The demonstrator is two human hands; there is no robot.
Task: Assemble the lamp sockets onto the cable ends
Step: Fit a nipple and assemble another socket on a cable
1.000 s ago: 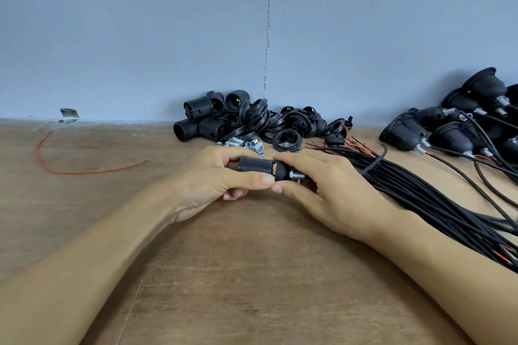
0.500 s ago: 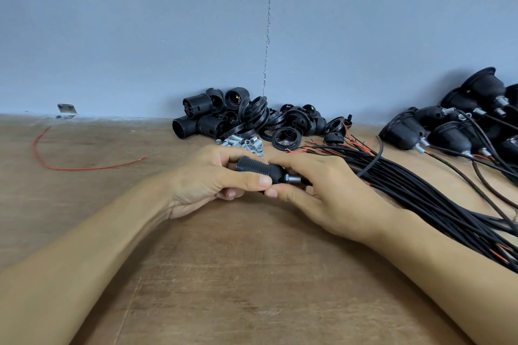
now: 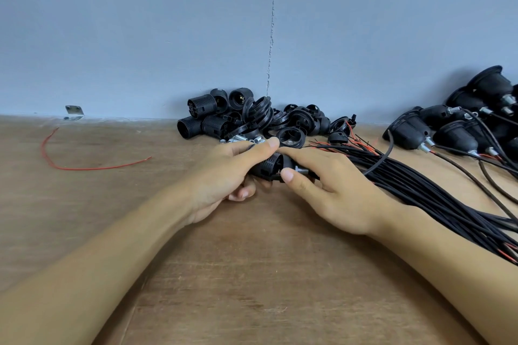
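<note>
Lamp socket [image 3: 269, 167] sits low over the tabletop [image 3: 252, 274], centre. Left hand [image 3: 221, 173] grips its threaded body; right hand [image 3: 336, 193] pinches the cap end. Judged step: screwing the halves together. Next move calls for counter-rotation until seated.

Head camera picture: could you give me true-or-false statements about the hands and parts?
1. The left hand and right hand both hold the black ribbed plastic lamp socket. True.
2. The thin red wire lies right of the hands. False: it lies on the wooden table, to their left.
3. The bundle of black cables lies on the right hand's side. True.
4. The pile of loose black socket parts sits nearest the camera. False: it sits by the blue wall.
</note>
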